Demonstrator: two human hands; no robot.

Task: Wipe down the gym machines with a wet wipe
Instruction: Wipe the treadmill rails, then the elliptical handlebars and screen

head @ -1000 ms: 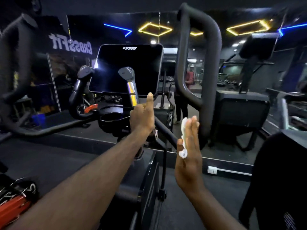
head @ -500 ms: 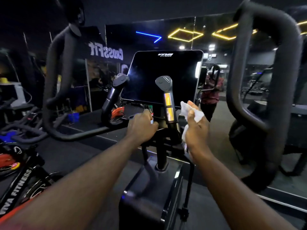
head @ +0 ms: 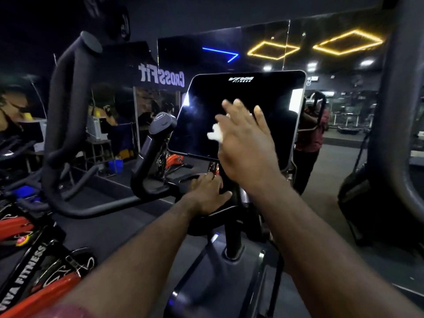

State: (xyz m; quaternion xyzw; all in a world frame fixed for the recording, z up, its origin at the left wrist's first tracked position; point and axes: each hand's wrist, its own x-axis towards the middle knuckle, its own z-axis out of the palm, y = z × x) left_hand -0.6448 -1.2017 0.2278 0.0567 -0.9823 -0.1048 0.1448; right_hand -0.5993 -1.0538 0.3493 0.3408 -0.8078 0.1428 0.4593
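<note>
1. Presses wipe (head: 215,134) flat against screen (head: 259,97) with right hand (head: 245,148), fingers straight and spread.
2. Rests left hand (head: 207,191) on console (head: 181,174) below screen, fingers relaxed, holding nothing.
3. Shows grip (head: 160,125) just left of screen, curved bar (head: 66,106) further left.
4. Shows mirror (head: 220,42) behind.

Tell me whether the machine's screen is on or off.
Off, apparently: the screen is black with only glare at its edges, while the right hand presses the wipe against it.
</note>
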